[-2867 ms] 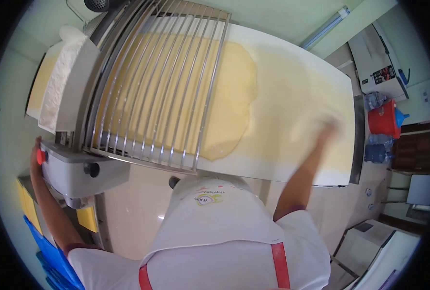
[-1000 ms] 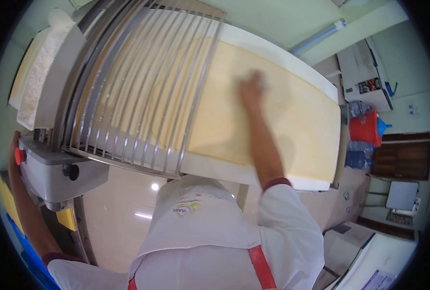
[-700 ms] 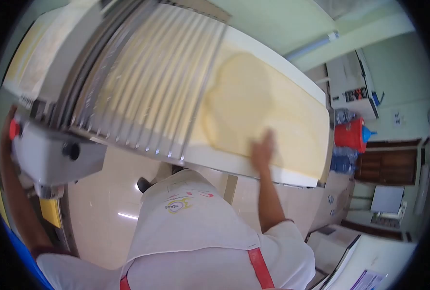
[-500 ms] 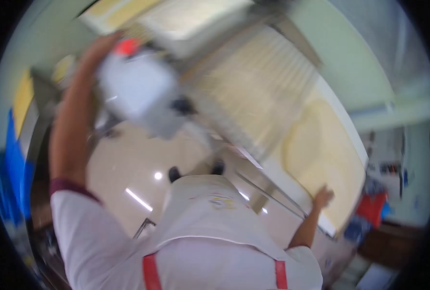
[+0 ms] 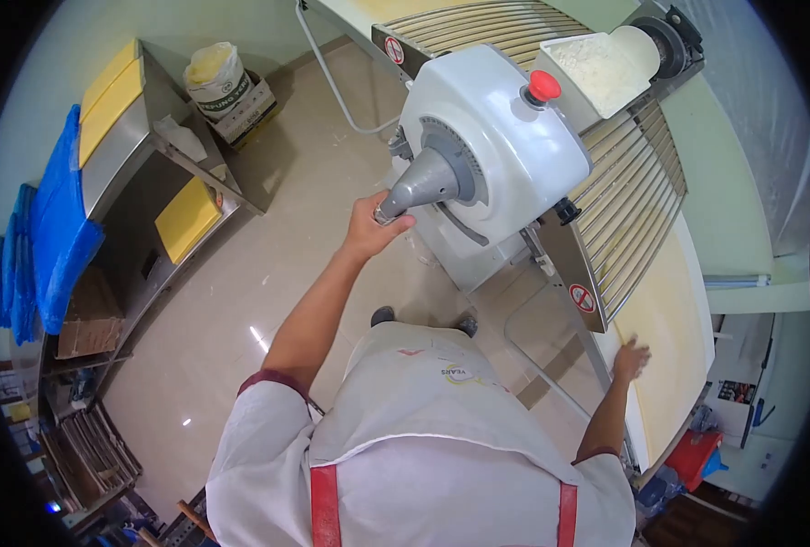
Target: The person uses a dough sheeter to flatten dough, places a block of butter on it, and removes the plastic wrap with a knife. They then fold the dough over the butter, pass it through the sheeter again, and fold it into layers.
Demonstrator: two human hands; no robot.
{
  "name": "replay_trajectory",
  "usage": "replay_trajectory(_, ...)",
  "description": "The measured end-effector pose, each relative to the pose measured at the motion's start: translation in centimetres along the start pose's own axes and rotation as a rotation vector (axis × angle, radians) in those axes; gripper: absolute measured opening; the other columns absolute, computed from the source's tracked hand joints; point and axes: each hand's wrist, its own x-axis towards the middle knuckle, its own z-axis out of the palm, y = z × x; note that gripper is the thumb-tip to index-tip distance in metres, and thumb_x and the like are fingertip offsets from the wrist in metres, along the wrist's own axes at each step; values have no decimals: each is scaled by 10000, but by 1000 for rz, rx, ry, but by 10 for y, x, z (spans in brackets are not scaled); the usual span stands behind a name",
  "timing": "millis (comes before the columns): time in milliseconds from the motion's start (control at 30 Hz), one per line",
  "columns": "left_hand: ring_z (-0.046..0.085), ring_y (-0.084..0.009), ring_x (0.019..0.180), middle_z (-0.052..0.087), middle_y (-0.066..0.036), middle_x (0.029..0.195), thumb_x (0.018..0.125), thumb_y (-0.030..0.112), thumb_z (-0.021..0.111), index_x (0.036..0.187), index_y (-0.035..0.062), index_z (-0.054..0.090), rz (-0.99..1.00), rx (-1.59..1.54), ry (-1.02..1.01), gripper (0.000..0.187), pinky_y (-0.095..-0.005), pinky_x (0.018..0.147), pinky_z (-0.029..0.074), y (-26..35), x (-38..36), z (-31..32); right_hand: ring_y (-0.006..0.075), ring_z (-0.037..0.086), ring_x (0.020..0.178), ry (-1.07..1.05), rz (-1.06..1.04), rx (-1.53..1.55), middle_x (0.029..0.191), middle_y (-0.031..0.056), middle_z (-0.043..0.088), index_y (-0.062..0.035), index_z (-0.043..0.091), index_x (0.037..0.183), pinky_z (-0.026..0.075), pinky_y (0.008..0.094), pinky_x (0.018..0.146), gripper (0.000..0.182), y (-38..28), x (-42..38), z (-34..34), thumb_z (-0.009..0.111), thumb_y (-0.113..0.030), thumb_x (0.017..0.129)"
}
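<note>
A white dough sheeter (image 5: 505,137) stands before me with a red stop button (image 5: 543,87) on top. Its grey thickness lever (image 5: 423,182) points toward me. My left hand (image 5: 375,230) is wrapped around the end of that lever, thumb along the near side. My right hand (image 5: 632,358) lies with fingers spread on a pale yellow dough sheet (image 5: 665,365). The dough covers much of the right conveyor belt (image 5: 692,246). A metal bar guard (image 5: 637,196) sits over the belt between the machine head and my right hand.
White flour fills a tray (image 5: 596,73) on top of the sheeter. At left is a steel table (image 5: 123,137) with yellow slabs and blue plastic (image 5: 54,219). A flour sack (image 5: 215,82) in a box stands behind it. Red plastic (image 5: 697,456) is at lower right.
My view has swung and sharpened, shifting the sheeter rightward in it. My left hand, earlier raised by the blurred red button, now grips the lever. My right hand still touches the dough.
</note>
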Motion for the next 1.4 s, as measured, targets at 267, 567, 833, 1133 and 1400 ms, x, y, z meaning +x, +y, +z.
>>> replay_trajectory(267, 651, -262, 580, 646, -137, 637, 665, 259, 810, 758, 26, 664, 155, 301, 148, 290, -324, 575, 499, 14, 11, -5, 303, 150, 1450, -20, -239, 54, 1561, 174, 173, -25, 202, 1489, 179, 500, 1146, 718, -47, -38, -15, 335, -509, 976)
replay_trajectory(567, 659, -293, 620, 653, -135, 669, 655, 276, 807, 771, 47, 665, 171, 266, 137, 293, -351, 592, 503, 8, 13, -5, 341, 263, 1406, 123, -644, 87, 1511, 211, 284, -41, 307, 1456, 234, 473, 1131, 592, -66, -33, -6, 486, -306, 957)
replay_trajectory(833, 629, -295, 593, 631, -121, 657, 677, 235, 793, 763, 61, 626, 208, 285, 75, 255, -355, 583, 486, 14, 16, -8, 343, 478, 1235, 464, -494, 870, 1301, 208, 531, 5, 494, 1302, 332, 390, 1065, 440, -180, -88, -124, 569, -183, 912)
replay_trajectory(1133, 649, -290, 795, 648, -160, 872, 707, 311, 794, 902, 47, 622, 117, 221, -207, 371, -367, 713, 501, 8, 20, -24, 320, 388, 1331, 244, -1017, 1346, 1394, 214, 445, 30, 479, 1308, 237, 401, 1125, 486, -365, -297, -228, 537, -213, 891)
replay_trajectory(1400, 558, -319, 1108, 585, -185, 1145, 893, 391, 604, 1303, -10, 448, 281, 189, -243, 594, -423, 976, 415, -17, 177, -178, 342, 381, 1342, 248, -749, 1363, 1435, 260, 394, 19, 538, 1227, 282, 434, 1106, 541, -377, -299, -231, 617, -307, 803)
